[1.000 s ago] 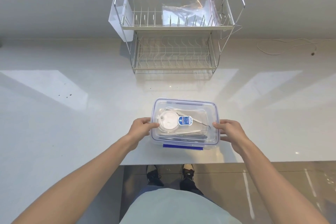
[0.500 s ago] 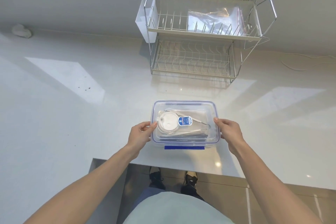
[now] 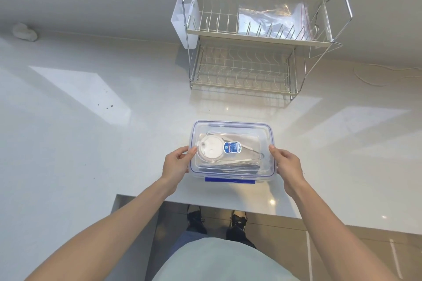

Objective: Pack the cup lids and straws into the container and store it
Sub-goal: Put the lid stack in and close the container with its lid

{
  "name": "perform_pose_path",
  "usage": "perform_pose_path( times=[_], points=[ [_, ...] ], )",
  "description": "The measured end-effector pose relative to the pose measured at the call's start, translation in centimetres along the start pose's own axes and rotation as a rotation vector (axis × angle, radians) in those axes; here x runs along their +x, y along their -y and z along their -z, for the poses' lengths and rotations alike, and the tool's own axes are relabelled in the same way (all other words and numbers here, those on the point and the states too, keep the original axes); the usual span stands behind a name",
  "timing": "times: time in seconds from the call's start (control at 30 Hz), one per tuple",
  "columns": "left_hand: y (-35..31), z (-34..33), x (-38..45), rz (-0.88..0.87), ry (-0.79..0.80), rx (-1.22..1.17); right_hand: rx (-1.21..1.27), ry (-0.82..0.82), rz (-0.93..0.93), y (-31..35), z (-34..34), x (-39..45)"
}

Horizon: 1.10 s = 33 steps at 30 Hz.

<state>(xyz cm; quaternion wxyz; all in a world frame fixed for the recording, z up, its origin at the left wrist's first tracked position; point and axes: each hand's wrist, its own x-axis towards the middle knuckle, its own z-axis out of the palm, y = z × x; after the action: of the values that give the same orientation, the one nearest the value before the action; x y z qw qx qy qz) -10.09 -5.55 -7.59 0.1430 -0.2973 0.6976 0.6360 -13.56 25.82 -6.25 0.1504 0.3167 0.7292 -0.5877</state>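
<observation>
A clear plastic container [image 3: 265, 134] with a blue-trimmed lid and blue clips sits near the counter's front edge. Through the closed lid I see a white round cup lid [image 3: 209, 150] on the left and pale straws [image 3: 242, 161] lying lengthwise. My left hand [image 3: 177, 164] grips the container's left end, thumb on the lid rim. My right hand [image 3: 287, 163] grips the right end the same way.
A two-tier wire dish rack [image 3: 251, 68] stands at the back against the wall, with a clear zip bag [image 3: 271, 19] on its top shelf and a white side caddy [image 3: 183, 18]. A thin cord [image 3: 374, 75] lies at the right. The white counter [image 3: 91, 132] ends just below the container.
The view has shifted left and tilted, so the rack and container now sit further right. Both hands stay on the container's ends; it looks slightly further from the counter edge.
</observation>
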Motion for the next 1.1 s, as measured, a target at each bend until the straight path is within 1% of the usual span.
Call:
perform_pose_path(
  times=[0.2, 0.3, 0.37, 0.43, 0.53, 0.6, 0.7, 0.77, 0.8, 0.9, 1.1],
  points=[
    [-1.1, 1.2, 1.1, 0.039, 0.093, 0.094, 0.009, 0.003, -0.032, -0.6, 0.5, -0.5],
    [-1.3, 1.6, 1.3, 0.059, 0.111, 0.140, 0.010, 0.010, -0.044, -0.5, 0.6, -0.3],
    [-1.6, 1.7, 1.6, 0.077, 0.101, 0.177, 0.037, 0.009, -0.064, -0.8, 0.5, -0.5],
    [-2.3, 1.7, 2.3, 0.085, 0.057, 0.181, 0.087, -0.031, -0.097, -1.4, 0.2, -1.2],
    [-4.2, 1.0, 3.7, 0.061, 0.002, 0.211, 0.235, -0.060, -0.177, -3.0, -0.8, -3.5],
    [-5.8, -0.1, 4.8, 0.010, 0.040, 0.233, 0.348, -0.005, -0.248, -4.4, -1.9, -5.5],
    [-8.1, -2.1, 6.4, -0.070, 0.122, 0.323, 0.519, 0.140, -0.350, -5.2, -3.5, -7.3],
    [-9.2, -3.2, 7.5, -0.080, 0.196, 0.390, 0.633, 0.211, -0.407, -5.0, -4.7, -7.6],
    [-9.4, -3.6, 8.0, -0.072, 0.228, 0.418, 0.650, 0.228, -0.428, -4.8, -5.1, -7.7],
    [-9.7, -3.8, 9.2, -0.043, 0.293, 0.507, 0.606, 0.209, -0.440, -4.9, -6.0, -7.9],
    [-10.3, -3.1, 10.6, -0.059, 0.447, 0.596, 0.532, 0.084, -0.479, -4.5, -6.2, -8.8]
  ],
)
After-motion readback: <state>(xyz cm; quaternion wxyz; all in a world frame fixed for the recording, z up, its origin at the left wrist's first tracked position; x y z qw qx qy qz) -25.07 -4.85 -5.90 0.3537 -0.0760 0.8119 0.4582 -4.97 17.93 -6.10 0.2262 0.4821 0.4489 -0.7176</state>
